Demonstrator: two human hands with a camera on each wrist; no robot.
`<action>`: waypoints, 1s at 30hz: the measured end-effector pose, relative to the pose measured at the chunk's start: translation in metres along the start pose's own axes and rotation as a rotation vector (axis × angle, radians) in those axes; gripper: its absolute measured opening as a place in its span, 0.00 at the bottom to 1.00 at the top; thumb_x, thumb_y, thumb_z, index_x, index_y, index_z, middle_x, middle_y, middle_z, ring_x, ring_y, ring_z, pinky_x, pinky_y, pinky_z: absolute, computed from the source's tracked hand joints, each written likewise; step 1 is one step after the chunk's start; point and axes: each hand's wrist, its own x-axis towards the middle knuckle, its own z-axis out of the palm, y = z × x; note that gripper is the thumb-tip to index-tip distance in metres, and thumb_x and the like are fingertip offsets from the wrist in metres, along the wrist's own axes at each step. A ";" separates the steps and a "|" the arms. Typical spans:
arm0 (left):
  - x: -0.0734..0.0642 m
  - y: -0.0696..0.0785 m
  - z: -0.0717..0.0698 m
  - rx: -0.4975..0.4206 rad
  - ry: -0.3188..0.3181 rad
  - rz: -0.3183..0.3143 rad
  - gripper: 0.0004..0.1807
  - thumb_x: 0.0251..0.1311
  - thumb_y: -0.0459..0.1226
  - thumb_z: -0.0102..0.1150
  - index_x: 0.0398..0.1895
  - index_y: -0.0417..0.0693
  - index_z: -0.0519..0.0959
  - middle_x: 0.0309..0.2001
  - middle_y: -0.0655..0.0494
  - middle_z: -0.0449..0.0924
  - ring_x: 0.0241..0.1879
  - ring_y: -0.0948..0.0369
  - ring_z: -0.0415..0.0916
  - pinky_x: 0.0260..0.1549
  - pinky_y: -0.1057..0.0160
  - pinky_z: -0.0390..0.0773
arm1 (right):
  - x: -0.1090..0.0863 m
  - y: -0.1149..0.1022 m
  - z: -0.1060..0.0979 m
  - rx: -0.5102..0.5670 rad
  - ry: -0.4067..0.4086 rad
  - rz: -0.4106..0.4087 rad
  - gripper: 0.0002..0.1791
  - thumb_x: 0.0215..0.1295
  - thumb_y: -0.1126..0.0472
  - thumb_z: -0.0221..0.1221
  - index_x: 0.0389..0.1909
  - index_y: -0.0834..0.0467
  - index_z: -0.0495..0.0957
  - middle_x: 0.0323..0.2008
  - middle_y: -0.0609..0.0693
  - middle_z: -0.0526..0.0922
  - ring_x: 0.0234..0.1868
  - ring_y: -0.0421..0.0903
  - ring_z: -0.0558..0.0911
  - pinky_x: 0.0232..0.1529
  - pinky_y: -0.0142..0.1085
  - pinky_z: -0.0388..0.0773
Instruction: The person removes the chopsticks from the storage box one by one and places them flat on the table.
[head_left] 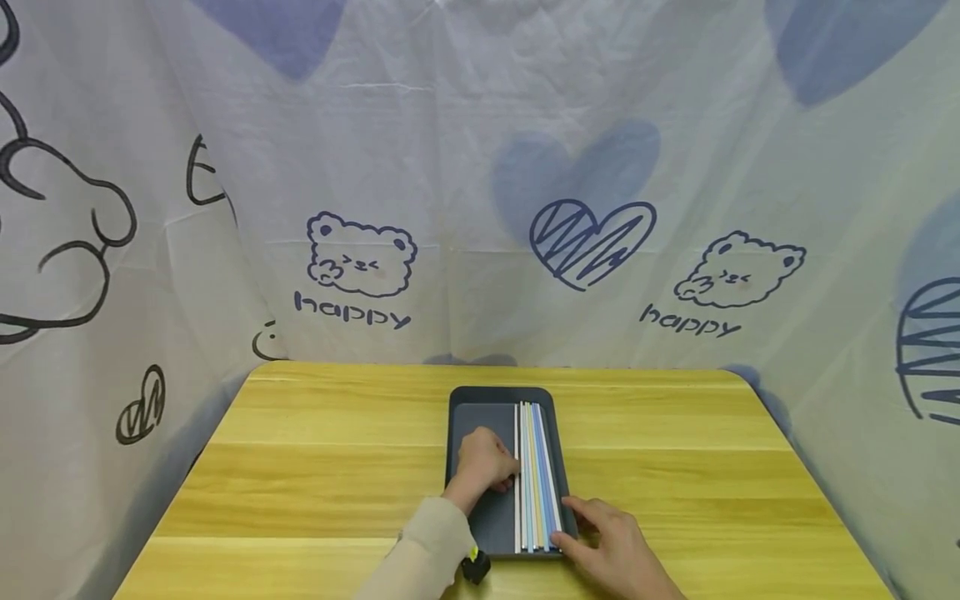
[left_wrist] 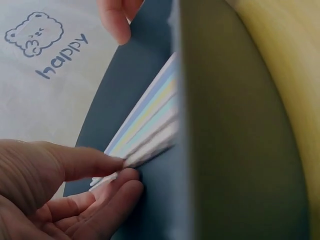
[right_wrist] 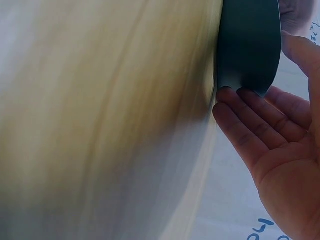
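A dark grey rectangular tray (head_left: 495, 525) lies on the table. Along its right side runs a row of long thin strips (head_left: 535, 475) in white, pale blue, yellow and blue. My left hand (head_left: 483, 460) reaches into the tray and pinches the leftmost white strip (head_left: 517, 517) between thumb and fingers, which the left wrist view shows close up. At the near right corner, my right hand (head_left: 611, 542) holds the tray's wall, its thumb at the rim by the strip ends. In the right wrist view its fingers (right_wrist: 250, 125) lie against the outer wall.
The wood-grain table (head_left: 315, 467) extends on both sides of the tray. Behind it hangs a pale cloth (head_left: 450, 167) printed with hearts and bears. A small black object (head_left: 476, 568) sits at the left wrist, beside the tray's near edge.
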 end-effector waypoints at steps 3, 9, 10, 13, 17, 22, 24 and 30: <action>-0.001 0.002 0.000 0.029 0.015 0.021 0.14 0.50 0.28 0.75 0.12 0.44 0.82 0.11 0.53 0.80 0.10 0.59 0.80 0.14 0.61 0.84 | 0.000 -0.001 -0.001 -0.006 -0.009 0.012 0.31 0.63 0.39 0.72 0.60 0.54 0.84 0.51 0.49 0.89 0.45 0.39 0.84 0.45 0.35 0.86; -0.003 0.005 0.001 0.156 0.053 0.058 0.19 0.48 0.33 0.78 0.08 0.46 0.79 0.06 0.57 0.75 0.08 0.62 0.76 0.14 0.64 0.79 | -0.001 0.000 0.000 -0.016 0.006 -0.001 0.31 0.63 0.40 0.72 0.60 0.55 0.84 0.50 0.48 0.89 0.44 0.38 0.84 0.45 0.34 0.86; -0.002 0.005 0.001 0.159 0.052 0.056 0.19 0.48 0.33 0.78 0.08 0.46 0.78 0.06 0.57 0.75 0.08 0.62 0.76 0.14 0.64 0.79 | -0.001 0.000 0.000 -0.017 0.009 -0.001 0.31 0.63 0.40 0.72 0.60 0.55 0.84 0.50 0.48 0.89 0.44 0.38 0.83 0.45 0.34 0.86; -0.001 0.004 0.001 0.126 0.040 0.048 0.17 0.48 0.32 0.77 0.09 0.45 0.79 0.07 0.55 0.76 0.09 0.60 0.78 0.13 0.63 0.80 | -0.001 0.000 0.001 -0.023 0.009 0.002 0.31 0.63 0.40 0.72 0.60 0.55 0.84 0.50 0.48 0.89 0.44 0.37 0.83 0.44 0.34 0.85; 0.000 0.000 0.000 0.069 0.019 0.043 0.15 0.49 0.32 0.76 0.10 0.42 0.81 0.09 0.52 0.79 0.09 0.57 0.80 0.11 0.61 0.81 | -0.001 0.000 0.001 -0.031 0.004 0.004 0.31 0.62 0.39 0.72 0.60 0.55 0.85 0.50 0.48 0.89 0.44 0.38 0.84 0.44 0.34 0.86; 0.004 -0.005 0.000 0.034 0.010 0.047 0.16 0.50 0.33 0.76 0.09 0.42 0.82 0.10 0.51 0.80 0.09 0.59 0.79 0.12 0.62 0.82 | -0.002 0.002 0.001 -0.020 0.007 -0.008 0.31 0.62 0.40 0.72 0.60 0.55 0.85 0.51 0.49 0.89 0.46 0.41 0.86 0.46 0.36 0.87; 0.004 -0.006 -0.001 0.019 0.007 0.043 0.16 0.50 0.34 0.76 0.09 0.41 0.83 0.10 0.51 0.80 0.09 0.59 0.79 0.12 0.62 0.83 | -0.003 0.003 0.001 -0.019 0.011 -0.021 0.31 0.62 0.40 0.72 0.59 0.55 0.85 0.51 0.49 0.89 0.47 0.43 0.87 0.48 0.37 0.87; 0.003 -0.007 -0.007 -0.007 0.004 0.031 0.16 0.51 0.35 0.77 0.09 0.42 0.83 0.10 0.53 0.80 0.09 0.60 0.78 0.12 0.62 0.83 | -0.004 0.006 0.000 0.003 0.000 -0.045 0.32 0.63 0.40 0.72 0.60 0.56 0.84 0.53 0.50 0.89 0.48 0.44 0.87 0.48 0.38 0.88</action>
